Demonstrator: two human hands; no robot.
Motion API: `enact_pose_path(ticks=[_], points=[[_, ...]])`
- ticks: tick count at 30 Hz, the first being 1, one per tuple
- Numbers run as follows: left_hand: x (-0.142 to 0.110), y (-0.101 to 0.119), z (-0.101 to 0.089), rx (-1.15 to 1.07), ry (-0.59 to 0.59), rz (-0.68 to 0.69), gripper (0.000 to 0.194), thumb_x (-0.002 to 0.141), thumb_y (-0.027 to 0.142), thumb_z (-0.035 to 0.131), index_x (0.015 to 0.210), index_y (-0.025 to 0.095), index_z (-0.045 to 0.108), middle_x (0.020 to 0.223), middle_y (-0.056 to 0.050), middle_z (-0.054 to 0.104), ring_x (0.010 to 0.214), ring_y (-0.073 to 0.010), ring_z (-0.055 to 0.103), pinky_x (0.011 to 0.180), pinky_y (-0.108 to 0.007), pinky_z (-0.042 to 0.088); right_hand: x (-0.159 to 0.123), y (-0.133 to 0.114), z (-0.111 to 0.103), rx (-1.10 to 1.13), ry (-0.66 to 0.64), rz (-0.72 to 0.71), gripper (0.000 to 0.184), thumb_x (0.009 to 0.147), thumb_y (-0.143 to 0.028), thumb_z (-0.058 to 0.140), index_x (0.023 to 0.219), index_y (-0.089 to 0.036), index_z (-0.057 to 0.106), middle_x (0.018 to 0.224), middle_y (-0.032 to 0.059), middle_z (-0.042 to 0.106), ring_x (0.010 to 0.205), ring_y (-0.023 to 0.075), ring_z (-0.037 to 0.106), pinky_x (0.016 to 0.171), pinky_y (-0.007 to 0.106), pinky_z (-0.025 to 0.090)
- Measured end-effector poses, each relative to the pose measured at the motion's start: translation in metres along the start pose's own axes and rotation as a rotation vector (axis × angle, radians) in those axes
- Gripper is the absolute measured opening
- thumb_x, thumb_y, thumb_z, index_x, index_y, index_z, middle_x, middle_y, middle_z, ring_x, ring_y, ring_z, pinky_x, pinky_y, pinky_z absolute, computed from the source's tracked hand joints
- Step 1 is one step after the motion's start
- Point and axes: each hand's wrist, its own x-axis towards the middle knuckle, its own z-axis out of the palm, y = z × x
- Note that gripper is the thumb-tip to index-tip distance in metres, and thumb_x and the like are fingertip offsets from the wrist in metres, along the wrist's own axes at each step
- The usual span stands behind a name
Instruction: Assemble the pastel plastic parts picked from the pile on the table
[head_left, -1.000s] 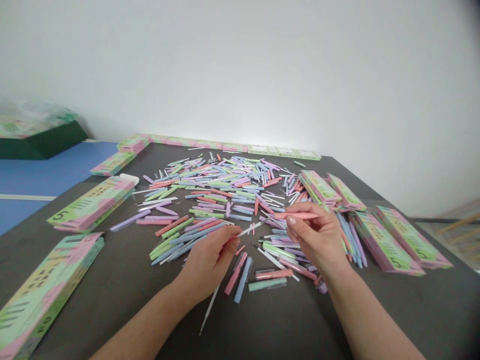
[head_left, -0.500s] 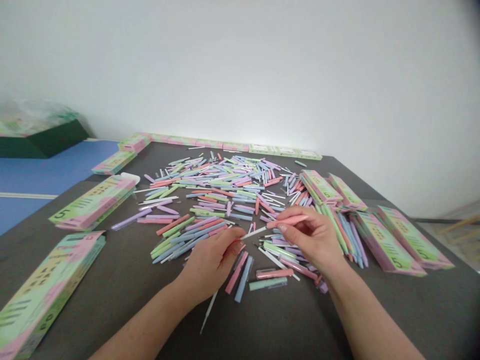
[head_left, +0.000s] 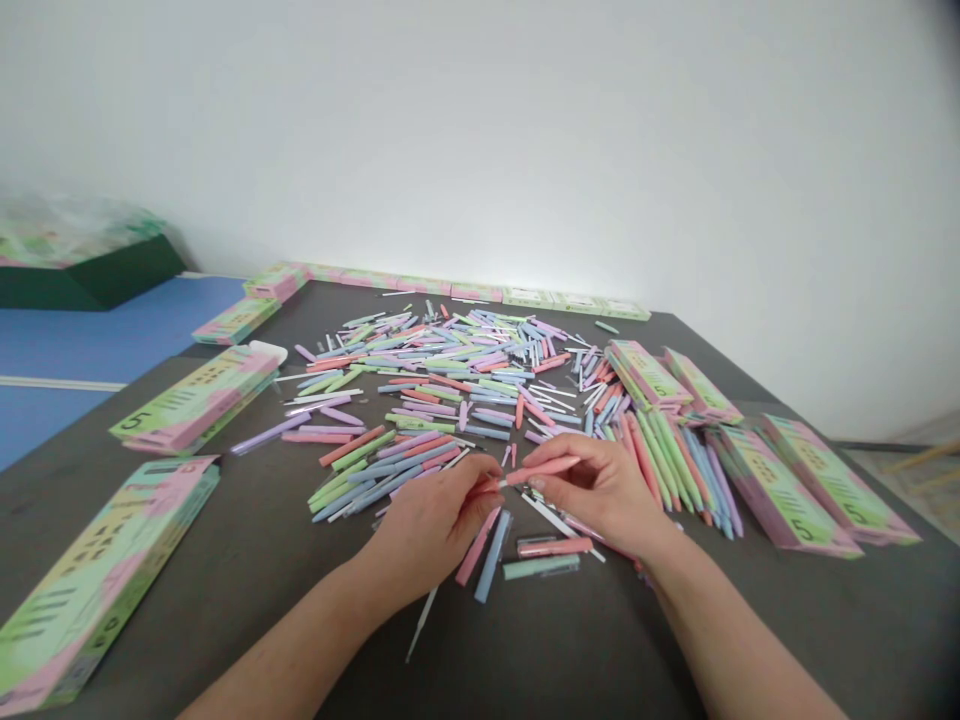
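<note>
My left hand (head_left: 442, 510) is closed, its thumb and fingertips pinching the end of a white pen refill. Only a short pale stretch of that refill (head_left: 506, 481) shows between my hands. My right hand (head_left: 604, 488) grips a coral pen barrel (head_left: 551, 469), which lies nearly level with its open end around the refill. From below my left hand sticks out another thin white refill (head_left: 421, 625); whether the hand holds it or it lies on the table, I cannot tell. Just under my hands are a blue pen cap (head_left: 493, 557), a coral cap (head_left: 555, 547) and a mint cap (head_left: 541, 567).
A large heap of pastel pen parts and refills (head_left: 450, 350) spreads over the dark table (head_left: 300, 620). Barrels sorted by colour (head_left: 675, 460) lie at right. Printed pen boxes stand at left (head_left: 199, 400), at right (head_left: 784, 490) and along the back edge (head_left: 476, 292).
My right hand has moved left and slightly down with the coral barrel, towards my left hand. Much less of the white refill shows between them.
</note>
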Motion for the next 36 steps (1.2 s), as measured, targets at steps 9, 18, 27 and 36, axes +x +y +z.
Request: enact_pose_path(ticks=[9, 18, 27, 36], points=[[0.001, -0.001, 0.001, 0.025, 0.007, 0.013, 0.017, 0.092, 0.030, 0.045, 0.099, 0.022, 0.056, 0.086, -0.002, 0.066, 0.078, -0.0179, 0.061, 0.065, -0.026, 0.041, 0.001, 0.006, 0.005, 0.111, -0.041, 0.051, 0.016, 0.073, -0.025, 0.073, 0.084, -0.014, 0.069, 0.073, 0.0057, 0.073, 0.054, 0.0115, 0.064, 0.053, 0.023, 0.054], [0.001, -0.003, 0.003, 0.034, 0.019, 0.029, 0.016, 0.092, 0.028, 0.044, 0.098, 0.020, 0.056, 0.085, -0.003, 0.067, 0.078, -0.0179, 0.061, 0.065, -0.026, 0.040, 0.003, 0.007, 0.010, 0.167, -0.017, 0.086, 0.019, 0.069, -0.028, 0.076, 0.079, -0.013, 0.070, 0.065, 0.0047, 0.072, 0.051, 0.0120, 0.064, 0.050, 0.021, 0.054], [0.001, -0.006, 0.002, 0.026, 0.040, 0.055, 0.018, 0.093, 0.029, 0.043, 0.099, 0.019, 0.058, 0.084, -0.003, 0.067, 0.077, -0.0178, 0.061, 0.064, -0.026, 0.041, 0.004, 0.019, 0.012, 0.202, -0.004, 0.089, 0.020, 0.069, -0.028, 0.077, 0.081, -0.014, 0.070, 0.069, 0.0054, 0.074, 0.052, 0.0128, 0.065, 0.052, 0.024, 0.056], [0.001, -0.005, 0.004, -0.032, 0.020, 0.075, 0.026, 0.094, 0.026, 0.038, 0.110, 0.020, 0.057, 0.098, -0.006, 0.069, 0.086, -0.0185, 0.063, 0.071, -0.027, 0.042, 0.007, 0.014, 0.014, 0.192, 0.045, 0.018, 0.017, 0.070, -0.028, 0.076, 0.079, -0.014, 0.070, 0.069, 0.0051, 0.072, 0.046, 0.0102, 0.061, 0.045, 0.022, 0.052]])
